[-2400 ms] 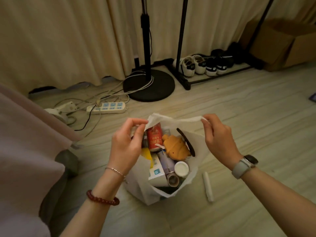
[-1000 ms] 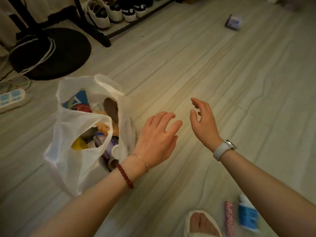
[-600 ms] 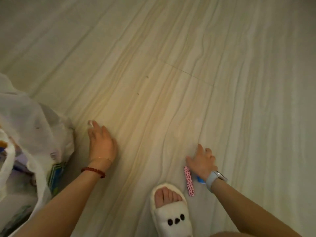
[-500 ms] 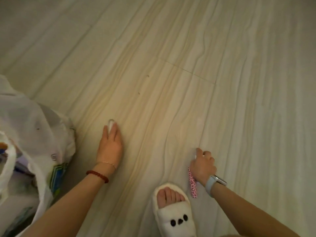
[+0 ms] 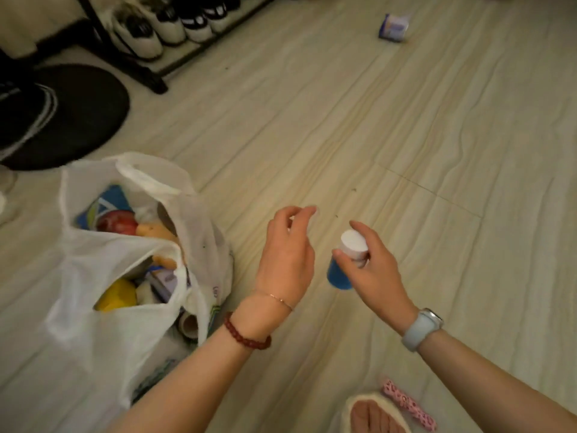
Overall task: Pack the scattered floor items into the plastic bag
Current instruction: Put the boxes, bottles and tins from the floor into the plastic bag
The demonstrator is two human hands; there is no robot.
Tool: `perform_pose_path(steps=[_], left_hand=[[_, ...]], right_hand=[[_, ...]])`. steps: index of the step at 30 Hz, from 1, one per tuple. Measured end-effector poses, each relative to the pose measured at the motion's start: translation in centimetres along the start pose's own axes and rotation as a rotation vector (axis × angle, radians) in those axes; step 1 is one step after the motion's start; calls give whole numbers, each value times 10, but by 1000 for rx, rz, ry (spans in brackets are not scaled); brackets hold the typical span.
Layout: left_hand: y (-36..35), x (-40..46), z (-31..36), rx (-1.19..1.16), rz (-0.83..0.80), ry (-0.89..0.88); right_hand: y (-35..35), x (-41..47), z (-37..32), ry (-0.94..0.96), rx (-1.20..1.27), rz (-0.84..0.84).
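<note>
Floor (image 5: 359, 120) pale wood-grain (dim); shoes (image 5: 165, 25) racked.

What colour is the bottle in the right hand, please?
Blue bottle with a white cap, seen in the head view.

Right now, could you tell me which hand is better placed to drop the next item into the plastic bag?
The left hand, I think: it is the one nearer the plastic bag and seems to pinch something small. The right hand grips the blue bottle farther from the bag.
</note>
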State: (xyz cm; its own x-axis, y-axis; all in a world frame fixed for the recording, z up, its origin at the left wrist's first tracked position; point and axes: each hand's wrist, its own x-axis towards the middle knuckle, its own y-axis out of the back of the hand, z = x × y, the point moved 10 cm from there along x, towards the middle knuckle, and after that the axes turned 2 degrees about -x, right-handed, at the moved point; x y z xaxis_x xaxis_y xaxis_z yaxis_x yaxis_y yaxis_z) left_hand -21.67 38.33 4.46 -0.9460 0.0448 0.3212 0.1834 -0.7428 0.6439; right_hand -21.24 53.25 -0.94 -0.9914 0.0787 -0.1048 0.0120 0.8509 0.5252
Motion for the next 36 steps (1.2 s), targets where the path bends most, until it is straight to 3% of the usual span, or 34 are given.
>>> perform_pose_path(steps=[5,11,17,19,23,26,28,31,36], left_hand=[[117,26,9,129,176,-31],[244,-9,-48,212,504,190],[218,-7,-141,90,233,521],[204,-9,-153,206,134,548],[196,-36,-167,656,-125,525],[173,-68,-186,636,-416,574],[174,-76,-192,558,-342,640],[194,-74,-191,466,-31,653],[189,-64,-192,465,24,616]], right_hand=[[-28,18,-108,235,194,-38],[-60,4,-226,495,386,-150],[-135,-3,-309,736,237,-298],[-167,0,-309,763,94,-354],[-211,11,-282,752,-148,-421],[-222,15,-264,803,-335,-367],[-224,15,-253,812,-378,-367],[-222,14,-235,744,-319,-451],[-202,24,-214,683,-309,-430]])
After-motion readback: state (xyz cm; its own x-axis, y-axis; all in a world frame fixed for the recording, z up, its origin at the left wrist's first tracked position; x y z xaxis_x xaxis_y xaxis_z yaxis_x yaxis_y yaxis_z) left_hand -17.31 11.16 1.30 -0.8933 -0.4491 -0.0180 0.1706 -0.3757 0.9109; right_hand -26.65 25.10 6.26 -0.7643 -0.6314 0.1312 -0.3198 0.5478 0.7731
